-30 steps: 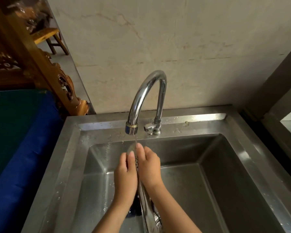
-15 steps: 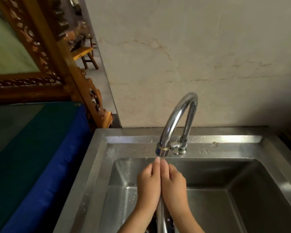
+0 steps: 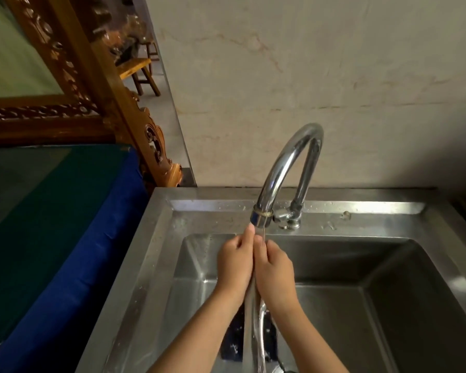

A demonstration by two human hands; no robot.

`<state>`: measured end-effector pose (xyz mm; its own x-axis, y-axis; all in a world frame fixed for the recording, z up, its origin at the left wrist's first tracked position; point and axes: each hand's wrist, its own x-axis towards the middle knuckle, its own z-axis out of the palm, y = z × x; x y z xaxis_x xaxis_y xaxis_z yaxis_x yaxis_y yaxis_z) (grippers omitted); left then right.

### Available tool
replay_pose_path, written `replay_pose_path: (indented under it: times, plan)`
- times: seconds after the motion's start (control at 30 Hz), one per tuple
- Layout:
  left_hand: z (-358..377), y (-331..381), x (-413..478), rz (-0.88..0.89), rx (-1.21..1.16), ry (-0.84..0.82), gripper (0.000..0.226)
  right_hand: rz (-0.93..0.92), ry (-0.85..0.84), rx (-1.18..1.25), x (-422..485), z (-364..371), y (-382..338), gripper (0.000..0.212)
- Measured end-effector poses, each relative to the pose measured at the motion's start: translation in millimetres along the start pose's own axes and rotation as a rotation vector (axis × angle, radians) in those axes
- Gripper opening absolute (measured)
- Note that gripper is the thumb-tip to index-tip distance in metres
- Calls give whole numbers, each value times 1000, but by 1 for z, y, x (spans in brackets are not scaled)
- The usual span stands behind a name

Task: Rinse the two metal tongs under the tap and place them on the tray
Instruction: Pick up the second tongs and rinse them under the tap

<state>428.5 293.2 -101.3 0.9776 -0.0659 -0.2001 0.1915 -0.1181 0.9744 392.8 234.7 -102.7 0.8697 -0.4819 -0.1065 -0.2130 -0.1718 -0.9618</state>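
head | left hand [image 3: 234, 261], right hand [image 3: 276, 265] hold tongs [image 3: 249, 319], maybe two | one tap [image 3: 285, 168]

Two bare forearms [image 3: 197, 327], narrow wrists [image 3: 283, 305], bare left hand [image 3: 234, 265], bare right hand [image 3: 276, 270], arms uncovered as far as visible

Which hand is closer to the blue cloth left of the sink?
Left. The left hand grips the tongs on the side toward the blue cloth; the right hand is beyond them.

Left hand [image 3: 234, 262], right hand [image 3: 275, 270] clasping metal tongs [image 3: 249, 332], beneath tap [image 3: 283, 168], over sink [image 3: 156, 251]
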Motion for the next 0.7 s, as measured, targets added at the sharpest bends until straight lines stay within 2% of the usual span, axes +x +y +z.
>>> replay_pose_path:
  times: [0.1,0.2,0.27,0.4,0.57,0.7]
  plan:
    - [9,-7,-6,13,-9,20,35,15,-6,1,9,-8,-4,43]
    - [15,-9,-13,63,8,-40,29,65,-1,84,14,-13,-5,46]
    - [13,-6,-7,75,39,-43,32,67,10,76,10,-11,0,43]
    - [13,-5,1,4,-19,-22,38,10,29,12,3,-5,6,39]
    - [26,-23,-15,103,15,-17,30,61,50,132,15,-17,9,38]
    - [17,-18,-4,16,-11,-1,39,42,-4,45,1,-11,22,38]
